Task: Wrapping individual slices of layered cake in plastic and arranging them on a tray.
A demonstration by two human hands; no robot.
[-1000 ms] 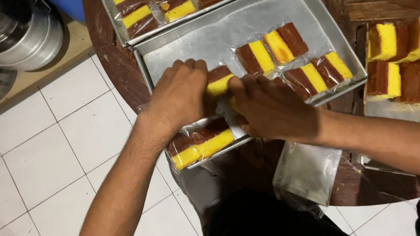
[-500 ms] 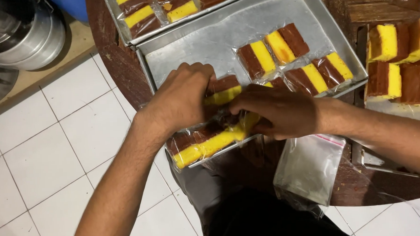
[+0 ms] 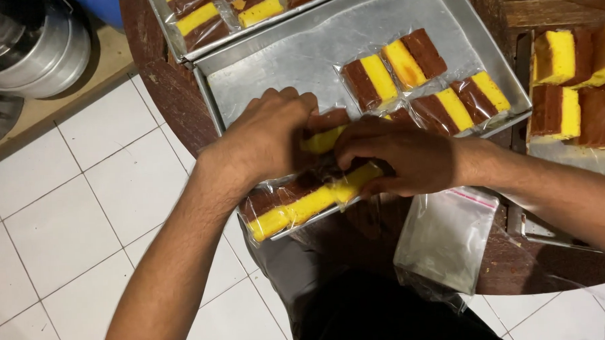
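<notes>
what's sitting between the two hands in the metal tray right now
In the head view, a wrapped brown-and-yellow cake slice lies between the left hand and right hand, both gripping it over the metal tray.

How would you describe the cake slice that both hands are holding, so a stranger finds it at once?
Look at the large metal tray on the round wooden table. Near its front edge, the left hand and right hand meet on one wrapped slice, the only one being held.

Steel pots (image 3: pixel 33 45) over white floor tiles (image 3: pixel 83 224); unwrapped cake slices (image 3: pixel 578 90) far right
</notes>
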